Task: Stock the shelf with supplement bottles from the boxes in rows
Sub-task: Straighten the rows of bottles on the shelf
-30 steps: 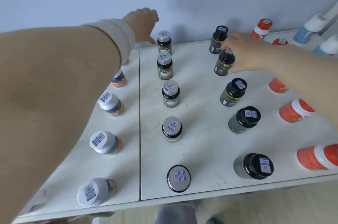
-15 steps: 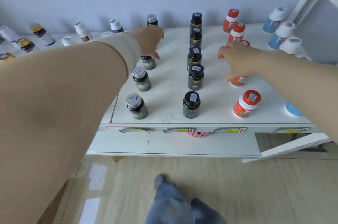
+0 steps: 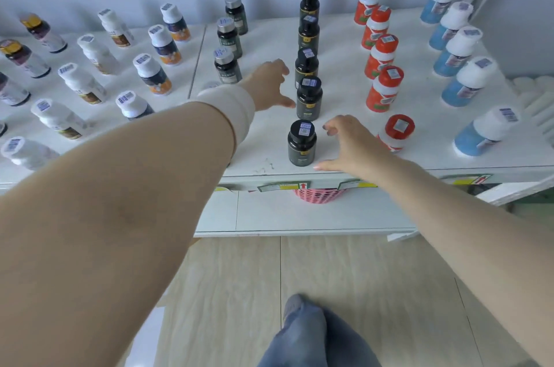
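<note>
**Plainly Empty-Handed Beside the Black-Capped Row**

Both hands are spread and hold nothing. The left hand (image 3: pixel 271 84) reaches out of a cream cuff (image 3: pixel 230 108) with its fingers fanned. Its thumb tip is just beside the second black-capped bottle (image 3: pixel 309 98) from the front. The right hand (image 3: pixel 349 146) sits low at the front edge of the shelf (image 3: pixel 338 90) with its fingers relaxed and apart. Its thumb lies along that edge, close to the base of the front black-capped bottle (image 3: pixel 302 143). Whether either thumb touches its bottle cannot be told.

The supplement bottles stand upright on the white shelf in rows running front to back. The black-capped row is in the middle, between the two hands. To its left is a row of silver-capped dark bottles (image 3: pixel 227 65). To its right are red bottles (image 3: pixel 384 89), then blue bottles (image 3: pixel 463 81) with white caps. Farther left, on the adjoining board, stand white-capped bottles (image 3: pixel 153 74), some with orange on their labels.

The caps in view carry small white barcode stickers, their print too blurred to read. The black bottles have dark labels with a small yellow mark, but no brand name is legible. Shelf-edge tags (image 3: pixel 283 186) show yellow panels and a red upward arrow, and their lettering is unreadable. A pink basket (image 3: pixel 319 197) shows just under the edge.
</note>
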